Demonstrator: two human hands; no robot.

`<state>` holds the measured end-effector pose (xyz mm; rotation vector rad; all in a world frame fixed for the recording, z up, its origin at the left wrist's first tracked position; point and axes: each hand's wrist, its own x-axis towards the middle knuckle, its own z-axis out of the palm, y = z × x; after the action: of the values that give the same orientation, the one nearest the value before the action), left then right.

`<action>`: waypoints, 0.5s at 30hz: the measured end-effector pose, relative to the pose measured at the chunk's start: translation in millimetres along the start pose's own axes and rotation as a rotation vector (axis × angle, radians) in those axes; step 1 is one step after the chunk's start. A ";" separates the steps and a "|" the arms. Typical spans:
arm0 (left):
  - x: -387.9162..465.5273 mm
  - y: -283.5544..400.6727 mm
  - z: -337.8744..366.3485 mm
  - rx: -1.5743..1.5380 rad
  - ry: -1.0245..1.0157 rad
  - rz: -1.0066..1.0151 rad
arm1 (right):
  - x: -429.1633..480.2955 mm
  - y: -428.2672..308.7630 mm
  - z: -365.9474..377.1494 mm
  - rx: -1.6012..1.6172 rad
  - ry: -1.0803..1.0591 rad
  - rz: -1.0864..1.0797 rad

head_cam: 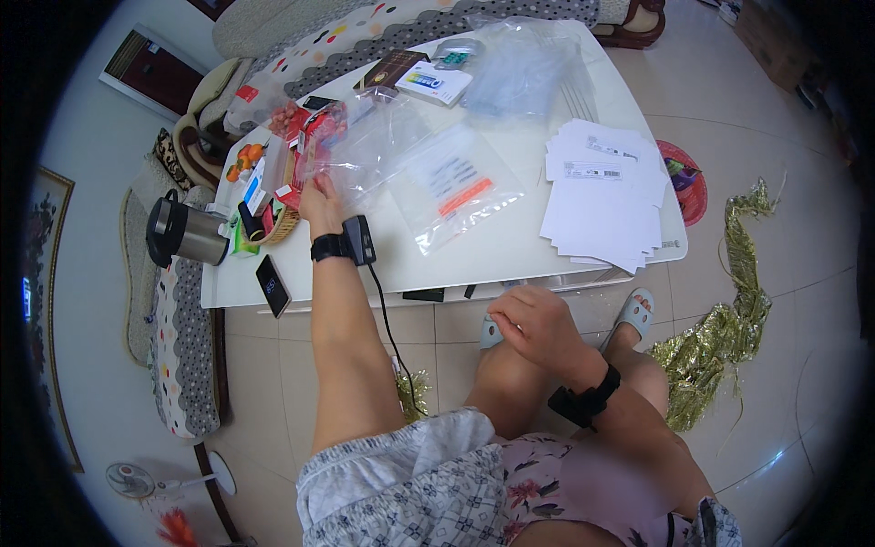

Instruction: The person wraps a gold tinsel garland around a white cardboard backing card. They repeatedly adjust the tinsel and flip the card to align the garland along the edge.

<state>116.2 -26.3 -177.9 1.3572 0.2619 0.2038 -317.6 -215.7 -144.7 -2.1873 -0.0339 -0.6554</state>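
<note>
My left hand (pixel 321 198) reaches over the white table (pixel 328 273) to the edge of a wicker basket (pixel 282 229). Its fingertips are by a red package (pixel 295 188) and a crumpled clear plastic bag (pixel 369 154); whether they grip either one is hidden. To the right of that hand lies a flat clear bag (pixel 458 184) with an orange strip and printed text. My right hand (pixel 533 328) is held above my knee, short of the table edge, with its fingers curled and nothing visible in them. A stack of white paper sheets (pixel 605 212) with printed labels lies at the table's right.
A smartphone (pixel 273 286) and a steel thermos jug (pixel 186 231) stand near the left edge. Farther back are persimmons (pixel 246 161), a white box (pixel 434 83) and stacked clear bags (pixel 516 75). Gold tinsel (pixel 711 342) and a red basket (pixel 690 198) are on the floor.
</note>
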 end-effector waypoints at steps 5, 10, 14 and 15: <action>-95.5 8.8 6.7 0.378 0.128 0.686 | -0.7 0.4 0.6 -0.009 0.006 0.000; -194.4 -8.0 10.3 0.814 -0.910 1.167 | 0.8 -0.9 7.2 -0.013 -0.016 -0.012; -214.8 -20.8 18.0 0.922 -0.932 1.172 | 0.7 -0.5 8.6 -0.002 -0.027 -0.016; -213.7 -24.3 19.2 0.912 -0.931 1.142 | 0.1 0.0 7.8 0.004 -0.024 -0.007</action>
<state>-81.9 -112.1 -183.6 2.2097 -1.3942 0.3848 -314.0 -210.0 -148.7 -2.1924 -0.0552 -0.6319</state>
